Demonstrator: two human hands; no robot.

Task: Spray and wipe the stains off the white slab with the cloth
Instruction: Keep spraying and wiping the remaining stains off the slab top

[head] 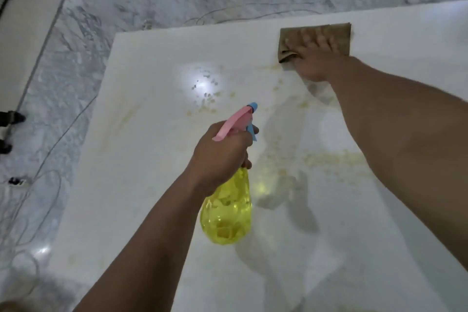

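— Where's the cloth?
— The brown cloth [316, 39] lies near the white slab's [152, 71] far edge, the right hand [315, 58] spread flat on it. It looks soft and limp; a flat palm suits it.
— And the left hand [220, 157]?
— Wrapped around the yellow spray bottle's [228, 210] neck, above yellowish stains [329, 158].

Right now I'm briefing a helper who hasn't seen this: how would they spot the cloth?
Find the big white slab lying on the marbled floor. Near its far edge, the right hand presses flat on the cloth. It is a brown folded rectangle, unlike the yellow spray bottle.
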